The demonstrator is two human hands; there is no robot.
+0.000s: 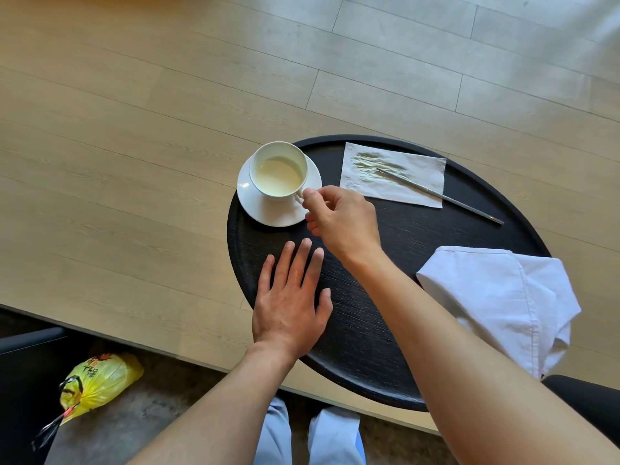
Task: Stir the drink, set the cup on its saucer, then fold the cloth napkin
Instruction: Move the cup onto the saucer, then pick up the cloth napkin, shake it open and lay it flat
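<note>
A white cup (278, 169) holding a pale milky drink stands on its white saucer (268, 209) at the far left of a round black tray (385, 246). My right hand (342, 216) pinches the cup's handle with thumb and forefinger. My left hand (292, 297) lies flat on the tray, fingers spread, holding nothing. A thin metal stirrer (439, 195) rests across a stained paper napkin (392, 174) at the tray's far side. The white cloth napkin (500, 303) lies crumpled on the tray's right edge.
The tray sits on a light wooden table (134, 162) whose near edge runs below my left hand. Beneath it, at the lower left, lies a yellow plastic bag (97, 380) on the floor. My knees in light blue trousers (312, 434) show at the bottom.
</note>
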